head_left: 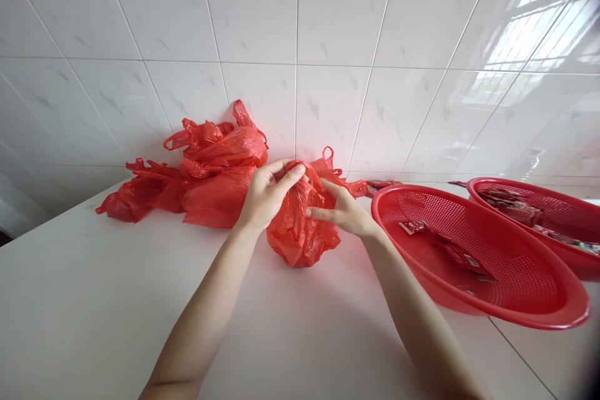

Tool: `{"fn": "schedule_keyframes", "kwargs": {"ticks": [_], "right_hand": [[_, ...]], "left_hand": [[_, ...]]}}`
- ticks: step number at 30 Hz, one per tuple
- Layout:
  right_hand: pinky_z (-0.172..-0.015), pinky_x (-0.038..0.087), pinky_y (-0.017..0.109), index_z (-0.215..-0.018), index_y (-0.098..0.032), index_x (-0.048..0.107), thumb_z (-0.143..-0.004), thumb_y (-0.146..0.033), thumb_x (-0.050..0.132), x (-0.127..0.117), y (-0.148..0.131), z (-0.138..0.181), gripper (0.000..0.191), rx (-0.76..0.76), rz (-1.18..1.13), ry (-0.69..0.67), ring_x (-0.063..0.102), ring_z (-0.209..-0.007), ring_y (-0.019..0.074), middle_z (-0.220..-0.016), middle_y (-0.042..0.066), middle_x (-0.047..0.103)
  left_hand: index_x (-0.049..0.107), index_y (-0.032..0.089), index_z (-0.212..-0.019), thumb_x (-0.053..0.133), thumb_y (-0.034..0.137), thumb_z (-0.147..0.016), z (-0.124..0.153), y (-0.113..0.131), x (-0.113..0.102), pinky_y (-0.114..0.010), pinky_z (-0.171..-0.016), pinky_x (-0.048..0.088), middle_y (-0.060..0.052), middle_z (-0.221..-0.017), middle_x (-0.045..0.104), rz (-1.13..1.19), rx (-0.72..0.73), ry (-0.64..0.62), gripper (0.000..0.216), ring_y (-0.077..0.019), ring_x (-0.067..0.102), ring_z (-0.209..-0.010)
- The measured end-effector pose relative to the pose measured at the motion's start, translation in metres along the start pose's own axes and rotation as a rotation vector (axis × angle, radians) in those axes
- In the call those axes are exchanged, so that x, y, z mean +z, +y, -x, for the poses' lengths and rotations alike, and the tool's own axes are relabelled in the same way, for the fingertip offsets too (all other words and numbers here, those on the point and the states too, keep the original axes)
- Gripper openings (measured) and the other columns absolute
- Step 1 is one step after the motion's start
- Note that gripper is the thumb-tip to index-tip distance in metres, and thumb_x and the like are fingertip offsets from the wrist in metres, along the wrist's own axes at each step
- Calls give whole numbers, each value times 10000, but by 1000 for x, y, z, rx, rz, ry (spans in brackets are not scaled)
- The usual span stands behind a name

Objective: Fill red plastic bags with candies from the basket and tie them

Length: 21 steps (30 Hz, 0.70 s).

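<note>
A filled red plastic bag (300, 237) rests upright on the white countertop in front of me. My left hand (269, 194) pinches its gathered top, with the thumb pressed over the crumpled plastic. On the bag's right side is my right hand (347, 209), its thumb laid across the front and its other fingers partly hidden behind the plastic. What the bag contains cannot be seen. Just behind it stands another red bag (328, 165), largely covered by my hands and the front bag.
Several stuffed red bags (218, 194) are heaped against the tiled wall (262, 19) on the left. To the right, a red perforated basket (469, 225) holds a few red packets (457, 255). A second red basket (581, 215) behind it contains more packets.
</note>
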State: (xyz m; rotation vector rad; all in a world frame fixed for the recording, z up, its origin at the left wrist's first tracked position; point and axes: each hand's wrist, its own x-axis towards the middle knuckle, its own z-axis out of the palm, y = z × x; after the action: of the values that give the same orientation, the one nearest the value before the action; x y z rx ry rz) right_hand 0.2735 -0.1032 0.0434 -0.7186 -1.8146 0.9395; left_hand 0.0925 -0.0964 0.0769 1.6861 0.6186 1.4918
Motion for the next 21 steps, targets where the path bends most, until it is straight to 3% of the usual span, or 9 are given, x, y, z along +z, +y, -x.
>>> {"fn": "schedule_keyframes", "kwargs": {"ticks": [3,6,10,14,18,21], "right_hand": [[-918,528,390,-1081,-229,732,-877,-475,649,4,10,-3,330,72,-154,52,672,-1020,236,-1060,54,730],[-917,524,356,-969,-232,738,-864,-453,670,4,14,-6,254,122,-360,182,679,-972,215,-972,34,738],[-933,518,339,-845,-206,709,-863,-471,652,-3,18,-8,272,178,-609,249,673,-963,211,-921,52,723],[-795,540,292,-773,-240,614,-878,-466,617,-10,23,-10,250,182,-783,307,639,-784,154,-796,-6,641],[-732,536,282,-764,-253,551,-877,-433,602,-14,28,-12,219,155,-784,401,509,-574,124,-629,-48,462],[-726,538,283,-767,-250,535,-863,-434,610,-15,32,-13,221,132,-780,427,481,-552,120,-615,-54,422]], "left_hand": [[716,157,-877,717,398,-826,-4,-3,-4,-282,-727,526,-45,-836,700,62,-11,94,247,-154,652,-780],[713,158,-983,759,363,-774,-7,-3,-12,-300,-701,536,-55,-904,716,112,-28,172,296,-172,686,-782],[693,166,-1086,754,277,-756,-5,3,-26,-363,-839,548,-76,-1032,714,62,16,154,353,-203,706,-875],[654,188,-1166,753,210,-724,-3,7,-38,-404,-930,539,-83,-1143,692,-67,93,152,454,-219,692,-953],[605,224,-1251,735,223,-736,-2,7,-45,-431,-967,528,-101,-1298,632,-210,143,180,531,-259,653,-1088],[538,243,-1355,761,252,-730,-3,2,-51,-453,-1035,489,-117,-1384,578,-230,90,76,664,-293,580,-1233]]}}
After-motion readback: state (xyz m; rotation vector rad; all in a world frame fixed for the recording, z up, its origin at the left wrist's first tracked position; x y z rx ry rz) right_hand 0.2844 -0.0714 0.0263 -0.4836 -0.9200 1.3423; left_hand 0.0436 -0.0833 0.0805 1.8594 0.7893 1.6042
